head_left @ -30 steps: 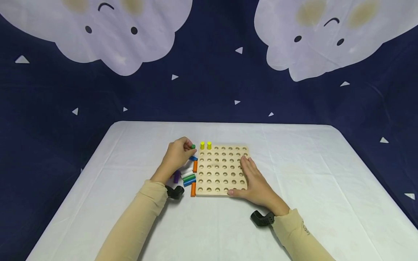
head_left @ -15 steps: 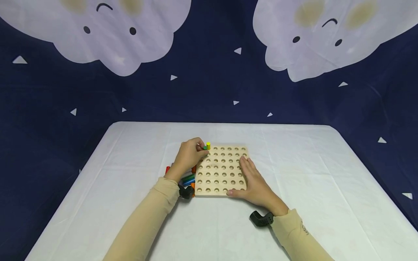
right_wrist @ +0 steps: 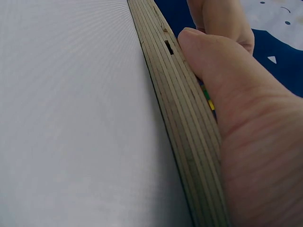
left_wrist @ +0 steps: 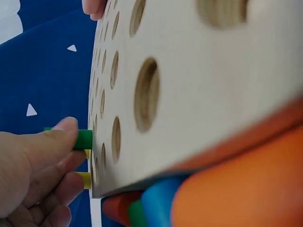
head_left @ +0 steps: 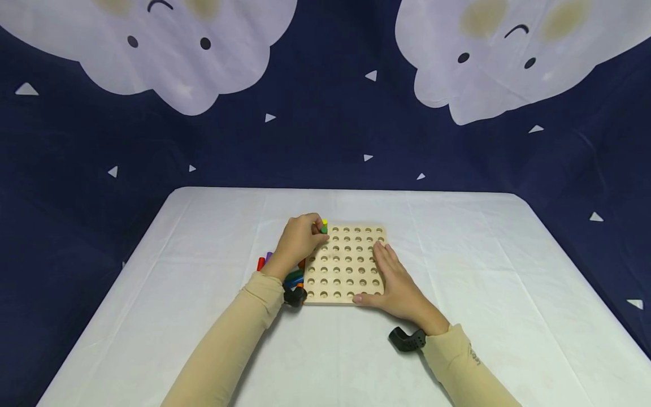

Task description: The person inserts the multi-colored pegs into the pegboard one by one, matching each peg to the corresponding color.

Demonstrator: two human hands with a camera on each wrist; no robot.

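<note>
A pale wooden peg board with rows of round holes lies on the table. At its far left corner my left hand pinches a green peg between thumb and finger, the peg's end at the board's surface. Yellow pegs stand in the corner holes behind it, partly hidden by the fingers. My right hand rests on the board's near right corner, fingers straight and spread from the thumb. In the right wrist view the thumb lies along the layered wooden edge.
Loose pegs lie left of the board, partly under my left wrist: a red peg, a purple peg, a blue peg and an orange peg among them. A white cloth covers the table; a dark blue backdrop hangs behind.
My left hand has carried the green peg rightward from beside the board to over its far left corner, next to the yellow pegs. The right hand stays in place on the board.
</note>
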